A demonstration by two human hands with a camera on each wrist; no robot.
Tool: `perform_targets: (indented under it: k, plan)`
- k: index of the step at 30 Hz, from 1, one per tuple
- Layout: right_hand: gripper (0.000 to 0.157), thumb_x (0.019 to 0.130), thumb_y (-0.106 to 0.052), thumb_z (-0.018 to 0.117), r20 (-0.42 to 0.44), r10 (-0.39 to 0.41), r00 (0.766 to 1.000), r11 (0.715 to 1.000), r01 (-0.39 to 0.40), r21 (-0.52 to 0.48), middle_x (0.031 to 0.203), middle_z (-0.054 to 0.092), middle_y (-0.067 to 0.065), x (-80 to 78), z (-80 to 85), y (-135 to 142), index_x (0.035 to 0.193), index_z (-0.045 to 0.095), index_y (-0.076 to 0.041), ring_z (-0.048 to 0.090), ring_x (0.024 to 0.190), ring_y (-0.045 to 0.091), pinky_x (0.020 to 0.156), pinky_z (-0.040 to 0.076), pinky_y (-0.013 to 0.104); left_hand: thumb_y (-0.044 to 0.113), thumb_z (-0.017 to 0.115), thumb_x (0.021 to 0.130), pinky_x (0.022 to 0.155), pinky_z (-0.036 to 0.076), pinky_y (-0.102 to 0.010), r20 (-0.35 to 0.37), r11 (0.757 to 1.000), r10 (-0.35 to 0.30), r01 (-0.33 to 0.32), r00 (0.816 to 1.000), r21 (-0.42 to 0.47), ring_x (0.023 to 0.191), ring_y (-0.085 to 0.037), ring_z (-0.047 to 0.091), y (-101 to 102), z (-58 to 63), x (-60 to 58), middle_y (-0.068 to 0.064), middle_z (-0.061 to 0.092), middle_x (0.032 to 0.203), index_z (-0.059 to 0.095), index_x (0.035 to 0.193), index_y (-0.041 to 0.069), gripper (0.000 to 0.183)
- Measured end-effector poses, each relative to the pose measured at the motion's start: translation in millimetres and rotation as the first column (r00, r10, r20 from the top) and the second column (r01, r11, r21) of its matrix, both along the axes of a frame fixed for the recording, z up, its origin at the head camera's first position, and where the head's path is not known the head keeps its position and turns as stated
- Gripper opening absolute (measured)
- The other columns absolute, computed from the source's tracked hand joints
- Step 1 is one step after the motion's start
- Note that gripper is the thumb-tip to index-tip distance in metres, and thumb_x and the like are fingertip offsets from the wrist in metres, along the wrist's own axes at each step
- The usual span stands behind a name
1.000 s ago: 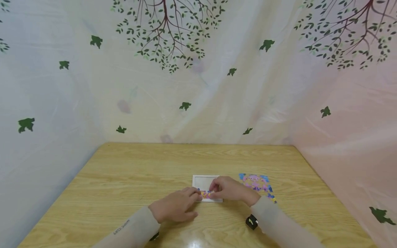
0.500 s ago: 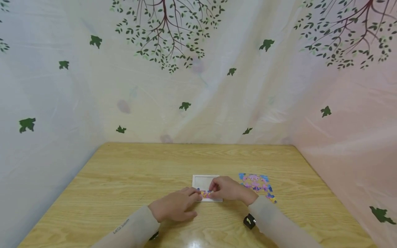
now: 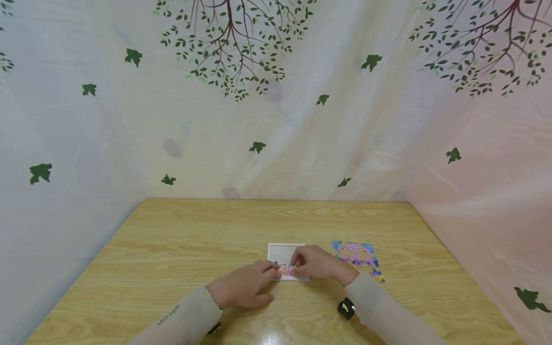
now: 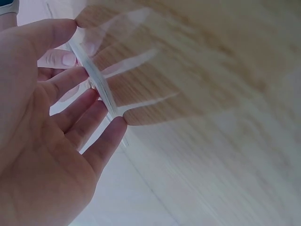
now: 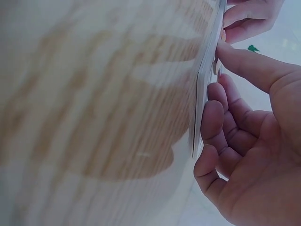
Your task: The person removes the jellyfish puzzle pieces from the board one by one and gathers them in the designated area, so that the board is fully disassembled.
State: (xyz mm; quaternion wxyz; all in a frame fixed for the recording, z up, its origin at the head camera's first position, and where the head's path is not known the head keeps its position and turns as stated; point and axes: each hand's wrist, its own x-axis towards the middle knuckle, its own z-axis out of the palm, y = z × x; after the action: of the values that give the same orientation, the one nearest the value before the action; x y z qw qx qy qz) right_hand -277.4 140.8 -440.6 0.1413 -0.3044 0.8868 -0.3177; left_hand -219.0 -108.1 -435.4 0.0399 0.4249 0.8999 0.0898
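Note:
A white puzzle frame lies on the table in front of me, with several pink and yellow jigsaw pieces along its near side. From the left, my left hand rests its extended fingers on the frame's near left corner and the pieces there. My right hand reaches over the frame's right side, thumb and forefinger pinching a jigsaw piece that shows edge-on in the right wrist view. Its other fingers curl beside the frame's edge. The right hand hides part of the frame.
To the right of the frame lies a partly joined block of pink and blue jigsaw pieces. A few yellow and blue pieces sit just nearer. The wooden table ends at a printed curtain at the back and sides.
The pieces between my fingers have shifted slightly away from me inside the frame. My right wrist has moved a little left; the left hand stays almost still.

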Motion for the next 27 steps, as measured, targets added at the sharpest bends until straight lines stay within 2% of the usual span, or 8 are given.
perform_targets:
  k: [7,14,19,27]
  plan:
    - [0.017,0.09,-0.011,0.079,-0.011,0.009,1.0,0.999,-0.01,-0.034,0.087,0.063,-0.005,0.7,-2.3,1,0.095,0.062,-0.01,0.058,0.08,0.008,0.072,0.05,0.024,0.029,0.067,0.098,0.112,0.044,-0.037,0.0,1.0,-0.005,0.005,1.0,-0.001,0.135,-0.026,0.051,0,-0.6,-0.5,-0.01,0.052,0.147,0.059,0.136,0.011,0.043]
    - [0.015,0.092,-0.007,0.075,-0.03,0.065,0.997,0.996,-0.067,-0.064,0.087,0.066,-0.006,2.5,-1.0,1,0.098,0.061,-0.01,0.06,0.081,0.006,0.074,0.052,0.026,0.028,0.067,0.098,0.113,0.043,-0.038,-0.016,1.0,0.001,-0.001,1.0,-0.004,0.136,-0.027,0.05,1,-0.4,1.0,-0.011,0.053,0.148,0.059,0.136,0.01,0.043]
    - [0.012,0.096,-0.013,0.073,-0.042,0.102,0.994,0.992,-0.105,-0.072,0.088,0.069,-0.006,2.2,-0.5,4,0.098,0.062,-0.012,0.063,0.082,0.005,0.075,0.052,0.026,0.028,0.066,0.099,0.113,0.042,-0.037,-0.002,1.0,0.006,-0.006,1.0,-0.008,0.137,-0.027,0.05,1,-0.7,3.4,-0.012,0.051,0.149,0.058,0.138,0.009,0.044]
    - [0.012,0.097,-0.02,0.072,-0.008,0.103,0.995,0.991,-0.103,-0.088,0.094,0.07,-0.006,3.6,3.3,16,0.102,0.063,-0.014,0.064,0.088,0.008,0.078,0.053,0.028,0.029,0.067,0.099,0.114,0.042,-0.037,-0.001,1.0,0.011,-0.011,1.0,-0.01,0.137,-0.027,0.049,3,1.5,7.7,-0.011,0.051,0.15,0.059,0.137,0.009,0.044]
